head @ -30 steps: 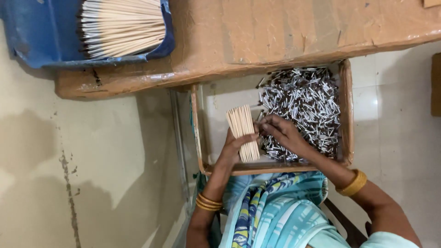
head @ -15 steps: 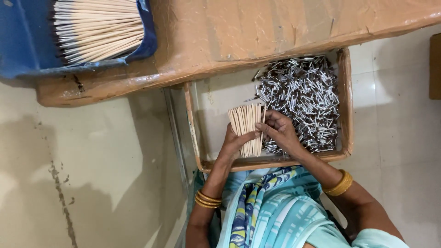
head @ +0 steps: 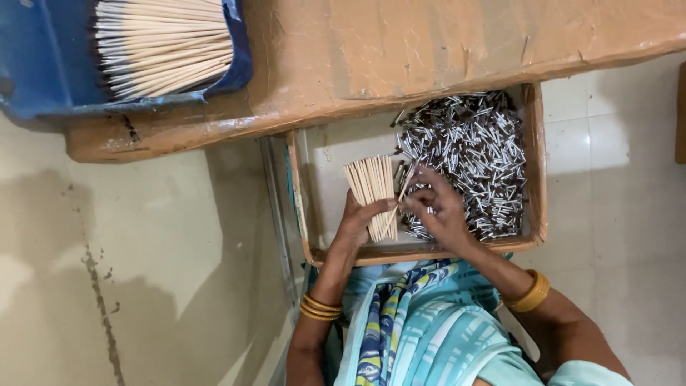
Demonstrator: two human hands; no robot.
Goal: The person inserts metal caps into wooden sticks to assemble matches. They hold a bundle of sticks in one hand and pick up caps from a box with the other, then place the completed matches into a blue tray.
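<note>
— What does the left hand [head: 355, 223] have?

— A bundle of pale wooden sticks [head: 373, 191], fanned slightly and standing up out of the grip. The fingers are clenched around the lower part of the bundle, over the near left part of a shallow wooden tray [head: 534, 179].

— And the right hand [head: 436, 209]?

— It sits just beside the left, its fingers pinched on a single stick [head: 400, 200] that leans at a slant against the bundle. The back of the hand lies over the heap of small silver-and-dark pieces [head: 468, 154] filling the right half of the tray.

— Where is the tray itself?

— On the person's lap, its far end tucked under the edge of a brown bench [head: 443, 43] wrapped in tape. The tray's left half shows bare pale bottom.

— Anything else up there?

— A blue bin [head: 43, 64] rests on the bench at the far left, holding many more pale sticks [head: 164, 43] laid side by side. Gold bangles [head: 319, 309] ring the left wrist, a broader gold bangle [head: 530, 292] the right. The floor [head: 143, 271] to the left is pale and stained.
</note>
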